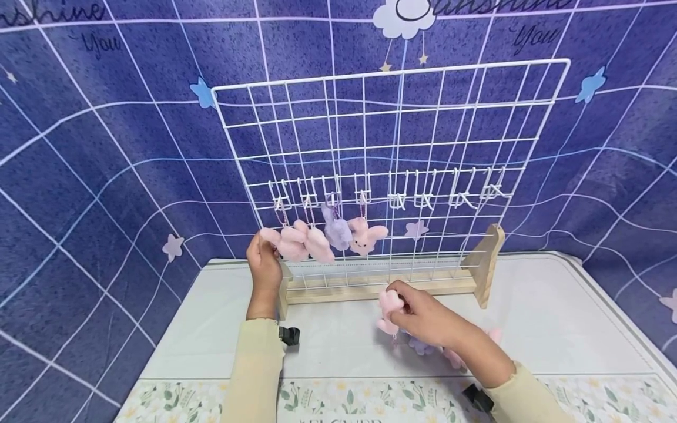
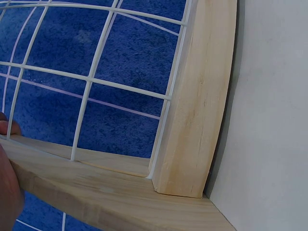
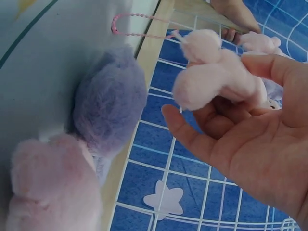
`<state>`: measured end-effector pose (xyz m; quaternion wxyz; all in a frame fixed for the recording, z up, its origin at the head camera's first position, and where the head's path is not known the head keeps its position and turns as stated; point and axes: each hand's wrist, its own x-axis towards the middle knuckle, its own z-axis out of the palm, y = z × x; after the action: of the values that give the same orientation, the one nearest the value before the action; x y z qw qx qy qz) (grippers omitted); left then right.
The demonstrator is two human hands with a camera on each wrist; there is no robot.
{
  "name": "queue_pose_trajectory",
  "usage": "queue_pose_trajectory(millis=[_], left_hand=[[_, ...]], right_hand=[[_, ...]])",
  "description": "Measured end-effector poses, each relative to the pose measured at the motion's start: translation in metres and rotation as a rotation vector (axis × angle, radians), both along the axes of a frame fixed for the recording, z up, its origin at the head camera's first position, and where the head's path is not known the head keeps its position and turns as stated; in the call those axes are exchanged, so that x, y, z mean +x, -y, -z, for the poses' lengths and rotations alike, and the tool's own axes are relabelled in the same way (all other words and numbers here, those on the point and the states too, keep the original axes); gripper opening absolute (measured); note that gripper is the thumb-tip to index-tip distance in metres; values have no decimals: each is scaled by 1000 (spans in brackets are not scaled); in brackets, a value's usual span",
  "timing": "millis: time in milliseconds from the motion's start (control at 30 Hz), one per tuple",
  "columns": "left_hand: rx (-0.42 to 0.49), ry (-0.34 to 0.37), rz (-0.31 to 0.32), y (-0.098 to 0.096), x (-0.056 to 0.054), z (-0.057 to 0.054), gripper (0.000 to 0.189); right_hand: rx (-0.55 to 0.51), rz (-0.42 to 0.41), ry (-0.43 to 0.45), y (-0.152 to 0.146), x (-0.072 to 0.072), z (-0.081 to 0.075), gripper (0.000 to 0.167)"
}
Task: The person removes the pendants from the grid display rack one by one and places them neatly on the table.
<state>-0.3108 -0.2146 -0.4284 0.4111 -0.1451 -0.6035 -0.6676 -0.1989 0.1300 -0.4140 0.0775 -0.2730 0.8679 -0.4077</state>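
Note:
My left hand (image 1: 266, 267) grips the wooden end support (image 2: 53, 187) of a white wire grid rack (image 1: 391, 141), at its left side. Beside those fingers hang two pink plush keychains, the nearer one (image 1: 292, 244) close to the fingertips. A purple plush keychain (image 1: 337, 229) and a pink bunny keychain (image 1: 365, 235) hang farther right. In my right hand (image 1: 428, 314) a pink plush keychain (image 3: 207, 72) is held between thumb and fingers above the table, its pink bead chain (image 3: 139, 33) dangling. Its front is turned away in the right wrist view.
Under my right forearm lie a purple plush (image 3: 110, 103) and pink plushes (image 3: 53, 187) on the white table (image 1: 211, 335). Several bare hooks (image 1: 423, 200) line the rack's right half. A wooden beam (image 1: 370, 294) forms the rack's base. Blue patterned cloth (image 1: 106, 176) stands behind.

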Motion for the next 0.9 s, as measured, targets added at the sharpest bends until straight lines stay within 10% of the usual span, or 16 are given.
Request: queue_pose_trajectory(millis=[900], left_hand=[[8,14,5,-1,-1,-1,36]], right_hand=[[30,-82,-201,3,-5,15,34]])
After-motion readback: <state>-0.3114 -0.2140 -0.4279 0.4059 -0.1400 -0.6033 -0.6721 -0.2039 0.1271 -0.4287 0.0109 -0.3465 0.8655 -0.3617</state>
